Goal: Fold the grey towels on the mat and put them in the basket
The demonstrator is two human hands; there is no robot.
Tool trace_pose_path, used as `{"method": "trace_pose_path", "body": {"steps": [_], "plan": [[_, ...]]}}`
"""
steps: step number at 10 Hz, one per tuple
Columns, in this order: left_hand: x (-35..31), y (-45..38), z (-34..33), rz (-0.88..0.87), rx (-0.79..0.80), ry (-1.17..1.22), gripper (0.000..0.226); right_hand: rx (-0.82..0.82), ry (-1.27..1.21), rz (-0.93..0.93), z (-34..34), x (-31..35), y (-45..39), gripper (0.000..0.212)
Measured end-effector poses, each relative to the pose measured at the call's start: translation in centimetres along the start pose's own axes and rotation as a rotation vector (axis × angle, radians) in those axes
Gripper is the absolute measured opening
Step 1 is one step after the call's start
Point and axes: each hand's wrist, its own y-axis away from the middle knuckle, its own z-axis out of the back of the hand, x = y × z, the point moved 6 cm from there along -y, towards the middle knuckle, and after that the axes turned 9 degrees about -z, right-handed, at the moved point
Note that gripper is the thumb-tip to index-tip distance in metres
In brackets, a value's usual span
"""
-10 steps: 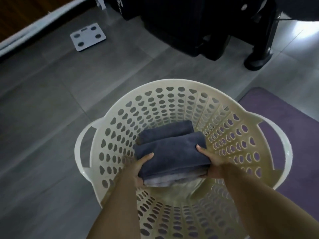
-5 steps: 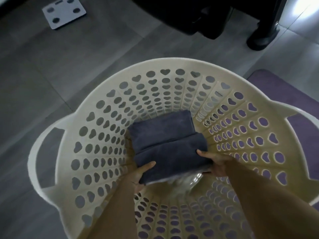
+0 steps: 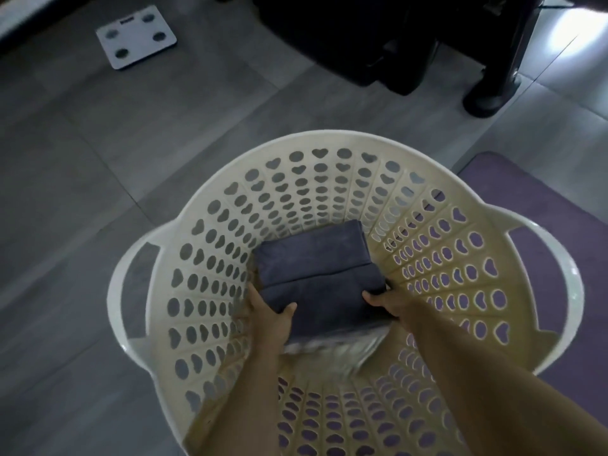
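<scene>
Both my arms reach down into a cream plastic basket (image 3: 204, 268) whose wall is pierced with heart-shaped holes. Low inside it lies a stack of folded grey towels (image 3: 316, 274), an upper fold set further back than the lower one. My left hand (image 3: 269, 311) grips the stack's near left corner, thumb on top. My right hand (image 3: 385, 302) grips its near right corner, thumb on top. The fingers under the towels are hidden. The purple mat (image 3: 539, 205) lies under and to the right of the basket.
The basket stands on a grey tiled floor. A white bathroom scale (image 3: 136, 36) lies at the far left. Dark furniture and a black stand base (image 3: 490, 100) stand behind the basket. The basket has a handle opening on each side.
My hands have carried the folded towels deeper into the basket, and the stack now sits near its bottom. The grip on both corners is the same.
</scene>
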Motion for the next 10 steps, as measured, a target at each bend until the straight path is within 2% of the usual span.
{"method": "trace_pose_path", "body": {"steps": [1,2,3,4,5,6,7,8,9,10], "plan": [[-3.8,3.4,-1.4,-0.400,-0.130,-0.425,0.070,-0.293,0.150,0.082,0.3,0.6,1.9,0.079],[-2.2,4.9,-6.4,-0.584,0.137,-0.722,0.057,-0.554,0.500,0.290,-0.2,1.8,5.0,0.084],[-0.4,4.6,-7.9,-0.576,0.224,-0.815,0.057,-0.721,0.949,0.701,-3.1,1.7,6.0,0.065],[-0.9,4.8,-8.2,-0.588,0.308,-0.897,0.058,-0.604,1.091,0.656,-4.2,-1.4,3.7,0.050],[-0.3,5.0,-9.2,-0.475,0.488,-0.943,0.058,-0.548,1.102,0.545,-4.1,-2.8,2.0,0.066],[-0.6,4.5,-9.5,-0.448,0.541,-0.947,0.059,-0.566,1.172,0.527,-4.1,-1.7,2.5,0.067],[-1.4,4.4,-8.4,-0.409,0.608,-0.932,0.060,-0.438,1.242,0.436,-4.3,-1.4,2.8,0.059],[-2.5,4.7,-6.7,-0.410,0.648,-0.879,0.060,-0.450,1.266,0.453,-4.2,-0.1,4.4,0.058],[-4.1,5.0,-4.2,-0.366,0.622,-0.810,0.061,-0.459,1.194,0.448,-4.8,1.5,6.9,0.059],[-6.6,5.9,-1.7,-0.398,0.519,-0.802,0.061,-0.434,0.883,0.405,-5.2,2.8,9.0,0.059]]}}
